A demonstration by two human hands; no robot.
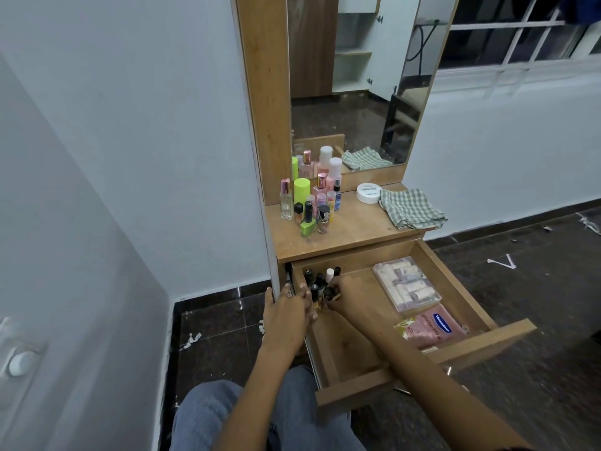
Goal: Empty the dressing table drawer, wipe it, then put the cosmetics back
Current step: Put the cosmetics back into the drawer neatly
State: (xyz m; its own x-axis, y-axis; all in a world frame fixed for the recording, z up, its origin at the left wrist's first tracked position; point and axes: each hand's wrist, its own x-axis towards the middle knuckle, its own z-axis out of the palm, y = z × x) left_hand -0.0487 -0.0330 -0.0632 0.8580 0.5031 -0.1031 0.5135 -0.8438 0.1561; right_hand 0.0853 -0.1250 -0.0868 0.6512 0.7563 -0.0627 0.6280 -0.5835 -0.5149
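Wooden pull-out drawer (461, 346) of the dressing table stands open and only part emptied. Small dark-capped nail polish bottles (320, 279) cluster in its back left corner, where the right hand (341, 296) pinches one; the left hand (287, 312) rests with relaxed fingers on the drawer's left wall. Above the drawer, bottles (309, 203) and a checked cloth (411, 208) wait. Clear plastic box (405, 283) and pink tube (435, 330) remain inside; wiping and restocking are judged undone.
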